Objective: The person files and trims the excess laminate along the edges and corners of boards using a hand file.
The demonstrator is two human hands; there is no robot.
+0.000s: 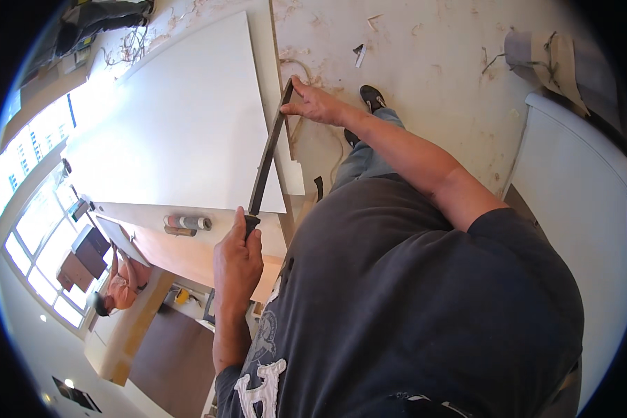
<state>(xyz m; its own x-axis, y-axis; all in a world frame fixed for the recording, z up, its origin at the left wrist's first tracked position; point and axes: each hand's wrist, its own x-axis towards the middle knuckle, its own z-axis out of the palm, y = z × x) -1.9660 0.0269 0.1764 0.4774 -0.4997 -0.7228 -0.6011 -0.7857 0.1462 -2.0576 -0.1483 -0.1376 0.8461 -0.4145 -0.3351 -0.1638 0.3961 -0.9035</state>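
Observation:
A long, flat, dark file [268, 164] lies slantwise across the near edge of a large white sheet [181, 125]. My left hand [237, 261] is closed around its black handle, thumb along the top. At the far end, my right hand [317, 104] pinches the tip between thumb and fingers. The sheet rests on a wooden board [267, 42] whose strip of bare surface shows along the edge. A small white offcut [295, 177] sticks out by that edge, close to the file. Whether the file touches the sheet's edge cannot be made out.
Rolled material [188, 222] lies on the bench past my left hand. Further left, another person [122, 289] works near the windows. Scraps and a cable lie on the dusty floor [425, 83]. A white panel [571, 181] stands at my right.

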